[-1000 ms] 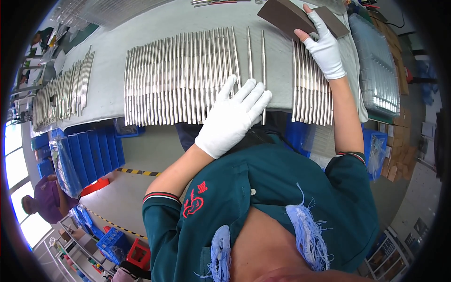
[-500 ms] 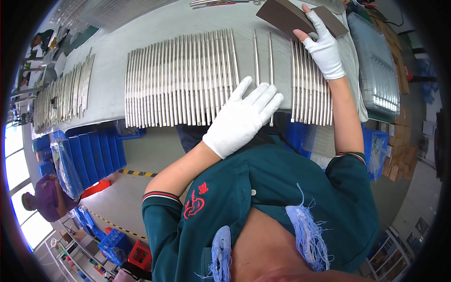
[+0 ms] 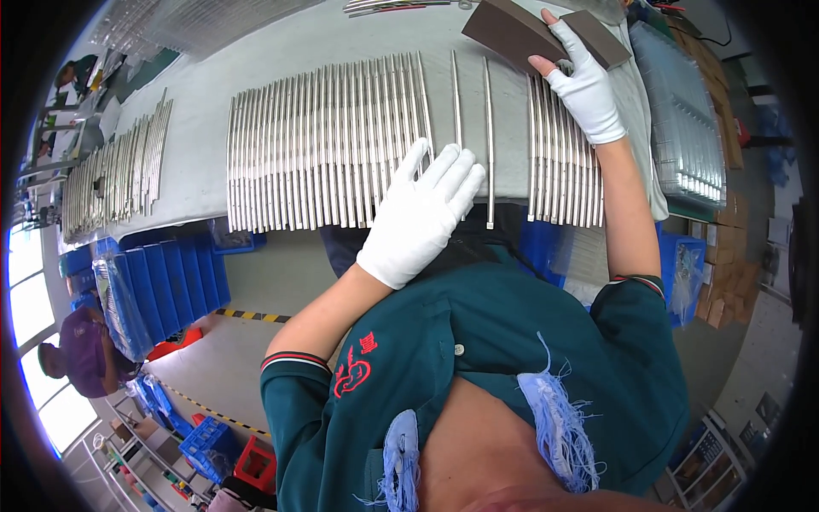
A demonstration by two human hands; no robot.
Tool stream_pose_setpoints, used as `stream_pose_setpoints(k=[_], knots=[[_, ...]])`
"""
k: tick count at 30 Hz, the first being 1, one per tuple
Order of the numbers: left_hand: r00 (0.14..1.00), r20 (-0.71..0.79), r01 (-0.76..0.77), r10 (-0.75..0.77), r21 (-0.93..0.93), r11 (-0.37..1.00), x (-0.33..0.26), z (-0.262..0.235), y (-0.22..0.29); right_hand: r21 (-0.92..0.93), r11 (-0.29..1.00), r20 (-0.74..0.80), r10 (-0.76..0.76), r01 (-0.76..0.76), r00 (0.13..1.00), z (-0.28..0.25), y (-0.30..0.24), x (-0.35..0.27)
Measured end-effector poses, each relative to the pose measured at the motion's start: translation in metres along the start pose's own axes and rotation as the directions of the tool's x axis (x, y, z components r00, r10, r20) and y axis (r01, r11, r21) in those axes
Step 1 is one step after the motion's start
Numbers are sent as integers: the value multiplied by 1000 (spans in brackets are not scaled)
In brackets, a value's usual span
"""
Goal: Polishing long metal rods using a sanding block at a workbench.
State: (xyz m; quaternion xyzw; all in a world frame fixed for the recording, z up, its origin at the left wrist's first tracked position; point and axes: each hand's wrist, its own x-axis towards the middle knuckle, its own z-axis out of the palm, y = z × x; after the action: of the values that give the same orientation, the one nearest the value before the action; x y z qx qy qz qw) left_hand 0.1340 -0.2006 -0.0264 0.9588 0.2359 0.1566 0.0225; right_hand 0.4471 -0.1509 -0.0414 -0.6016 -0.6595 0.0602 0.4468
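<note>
A person leans over a pale, cloth-covered tabletop (image 3: 200, 158) where thin silver rods lie side by side, pointing away from the body. In the last half second the left hand (image 3: 416, 220), in a white glove, slides leftward, and the near loose rod (image 3: 455, 94) shifts left with it; the far loose rod (image 3: 490, 128) moves only slightly, so the gap between the two widens. That suggests the rods roll freely under light touch. The left hand lies flat, its fingers close together and the thumb apart, pinching nothing that shows. Both loose rods sit between a wide row of rods (image 3: 324, 145) on the left and a narrow row of rods (image 3: 550, 158) on the right. The right hand (image 3: 587, 98), gloved but with bare tips on thumb and forefinger, stays almost where it was, at a brown block (image 3: 512, 36) — thumb and forefinger are spread, though whether they grip it, I cannot tell. The left hand hides the lower end of the near loose rod and part of the wide row. The right hand crosses the block, so it may be one piece or two — its remaining fingers are hard to make out.
</note>
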Motion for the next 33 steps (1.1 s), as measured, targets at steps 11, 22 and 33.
stream_pose_setpoints(k=[11,22,33], knots=[[1000,-24,1,-3,-57,998,-6,-4,-1,-21,999,11,-48,48,999,1,2,0],[986,-157,-85,54,-201,976,-12,-14,-5,-37,998,31,-40,41,999,0,3,1],[961,-276,-79,-5,-290,954,-19,-4,-13,-55,997,26,-50,52,998,-1,3,0]])
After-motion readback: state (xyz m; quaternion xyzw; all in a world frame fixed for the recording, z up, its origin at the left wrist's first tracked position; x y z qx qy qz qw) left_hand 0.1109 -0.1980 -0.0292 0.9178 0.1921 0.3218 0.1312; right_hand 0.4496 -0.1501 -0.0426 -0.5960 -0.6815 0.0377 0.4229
